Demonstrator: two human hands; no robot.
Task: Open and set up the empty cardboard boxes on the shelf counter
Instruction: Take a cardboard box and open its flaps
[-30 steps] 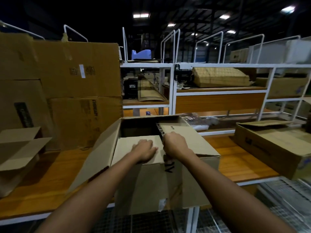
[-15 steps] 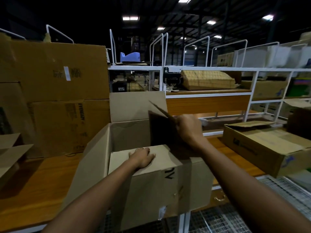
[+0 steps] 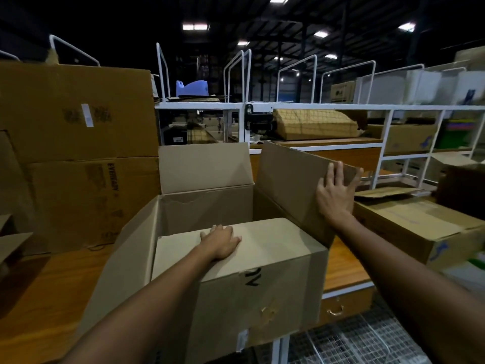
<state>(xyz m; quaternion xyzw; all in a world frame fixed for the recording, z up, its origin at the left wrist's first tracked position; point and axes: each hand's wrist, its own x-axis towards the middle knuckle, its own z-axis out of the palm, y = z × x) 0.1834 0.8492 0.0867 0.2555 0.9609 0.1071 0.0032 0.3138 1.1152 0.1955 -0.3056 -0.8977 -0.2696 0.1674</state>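
Had the cardboard box parked at the front of the counter, seemingly poking past its edge, far flap up, right flap swung outward, near flap folded in over the opening. Could've tipped off the front with too much weight on that near flap, or creased the right flap badly with too hard a shove. Had the left hand lying flat on the near flap, fingers straight, and the right hand splayed wide against the right flap, pressing, not grabbing.
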